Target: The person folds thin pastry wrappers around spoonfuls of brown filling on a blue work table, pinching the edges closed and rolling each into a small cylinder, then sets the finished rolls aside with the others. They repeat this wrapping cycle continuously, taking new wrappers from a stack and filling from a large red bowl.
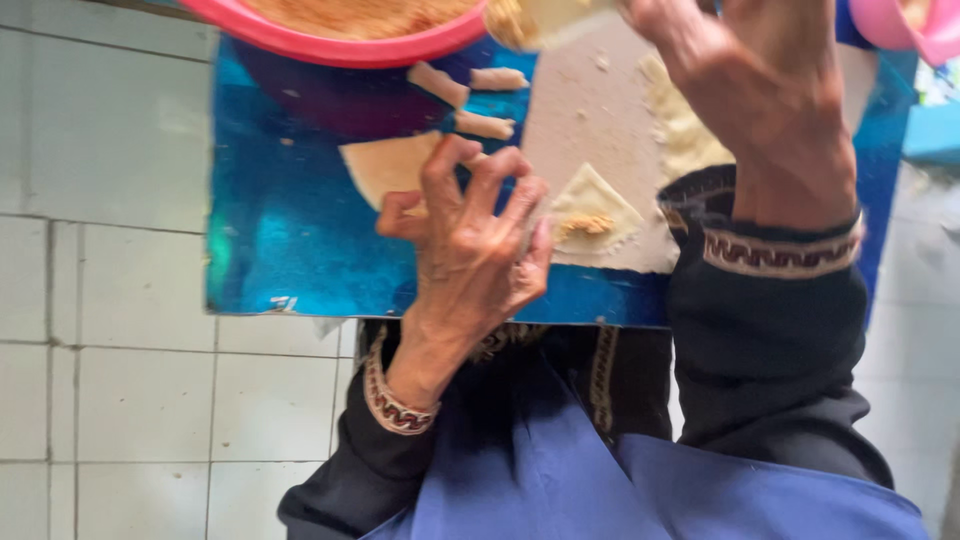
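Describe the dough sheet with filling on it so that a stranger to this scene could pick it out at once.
Start at the blue board on the person's lap. Just right of the left hand lies a pale diamond-shaped dough sheet. Unlike the plain sheet and the rolled pieces beside the pink bowl, it carries a small brown dab of filling on it.

A board (280, 250) lies across the lap, above a tiled floor (110, 380). On its far edge sits a bowl (340, 40) of filling; rolls (470, 100) lie just right of it. A wrapper (385, 165) lies before the bowl, a filled wrapper (592, 215) to its right.
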### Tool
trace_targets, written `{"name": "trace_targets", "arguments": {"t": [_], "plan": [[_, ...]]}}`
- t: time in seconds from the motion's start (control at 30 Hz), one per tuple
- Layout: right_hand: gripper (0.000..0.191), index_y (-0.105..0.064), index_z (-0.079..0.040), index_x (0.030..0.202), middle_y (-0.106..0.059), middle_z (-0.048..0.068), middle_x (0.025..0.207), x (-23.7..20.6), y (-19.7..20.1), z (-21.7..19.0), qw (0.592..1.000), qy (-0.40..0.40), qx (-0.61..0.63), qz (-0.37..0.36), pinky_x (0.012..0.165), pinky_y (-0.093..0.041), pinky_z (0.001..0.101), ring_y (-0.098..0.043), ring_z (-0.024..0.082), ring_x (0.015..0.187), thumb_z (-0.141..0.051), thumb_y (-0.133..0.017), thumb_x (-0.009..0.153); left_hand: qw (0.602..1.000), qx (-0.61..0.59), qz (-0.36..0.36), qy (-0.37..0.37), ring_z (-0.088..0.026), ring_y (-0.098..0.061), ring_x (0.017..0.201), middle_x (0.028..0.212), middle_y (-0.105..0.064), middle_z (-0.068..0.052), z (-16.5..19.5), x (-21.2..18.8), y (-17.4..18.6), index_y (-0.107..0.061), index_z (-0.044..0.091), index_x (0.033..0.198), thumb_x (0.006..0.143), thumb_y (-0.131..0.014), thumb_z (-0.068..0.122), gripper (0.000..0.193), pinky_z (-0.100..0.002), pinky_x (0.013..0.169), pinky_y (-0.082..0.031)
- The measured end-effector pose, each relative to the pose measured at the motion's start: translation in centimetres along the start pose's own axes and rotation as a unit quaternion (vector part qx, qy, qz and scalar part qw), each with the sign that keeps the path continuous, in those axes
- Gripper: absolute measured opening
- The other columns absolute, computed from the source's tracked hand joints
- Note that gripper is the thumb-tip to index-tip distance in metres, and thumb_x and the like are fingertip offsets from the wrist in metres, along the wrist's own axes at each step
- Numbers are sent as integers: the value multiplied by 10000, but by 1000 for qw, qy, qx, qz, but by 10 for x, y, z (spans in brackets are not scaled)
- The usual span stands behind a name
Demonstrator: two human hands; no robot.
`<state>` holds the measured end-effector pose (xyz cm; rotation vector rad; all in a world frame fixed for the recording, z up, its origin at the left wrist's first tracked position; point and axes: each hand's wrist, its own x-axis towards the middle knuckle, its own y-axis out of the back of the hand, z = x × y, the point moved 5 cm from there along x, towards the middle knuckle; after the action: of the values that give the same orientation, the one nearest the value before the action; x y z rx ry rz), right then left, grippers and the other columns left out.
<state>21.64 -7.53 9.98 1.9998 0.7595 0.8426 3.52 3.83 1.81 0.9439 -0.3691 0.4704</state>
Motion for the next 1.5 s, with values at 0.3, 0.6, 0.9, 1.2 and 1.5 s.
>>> {"name": "trace_targets", "arguments": {"t": [0.3,0.6,0.9,1.2,1.5], "plan": [[35,-759,-114,1054,-575,-30,751,-109,8,-10,994,-45,-102,-23,869,-292,321,-513,105,717,-105,-773,1084,999,4,-43,-23,-275,-382,1346,1256,-569,55,1,1,0,-711,121,1052,854,-790,268,259,-540,977,-230],[145,-755,-149,1063,-628,-43,802,-134,0,-38,976,59,-209,30,918,-259,458,-519,167,802,-100,-811,938,998,17,-58,-28,-260,-384,1366,1258,-589,71,1,0,-1,-703,154,1068,878,-805,279,249,-524,1000,-216],[171,-764,-176,1080,-654,-78,845,-140,0,-46,967,55,-247,25,924,-253,479,-535,160,814,-71,-797,950,998,7,-57,-33,-271,-380,1360,1253,-589,67,0,0,-2,-701,127,1046,877,-816,251,238,-524,1003,-223],[147,-724,-117,1119,-663,-10,914,-125,7,-46,981,15,-186,55,916,-275,414,-525,194,832,-26,-750,1007,998,-15,-55,-36,-285,-404,1351,1268,-600,44,-3,-5,-3,-712,137,1066,859,-806,215,241,-517,1014,-263],[216,-655,-71,1193,-674,58,1021,4,-10,-59,974,114,-100,167,931,-404,410,-631,234,939,22,-625,1000,999,-4,-41,-35,-261,-440,1300,1191,-636,72,0,-1,0,-733,176,1010,801,-802,211,223,-537,956,-241]]}}
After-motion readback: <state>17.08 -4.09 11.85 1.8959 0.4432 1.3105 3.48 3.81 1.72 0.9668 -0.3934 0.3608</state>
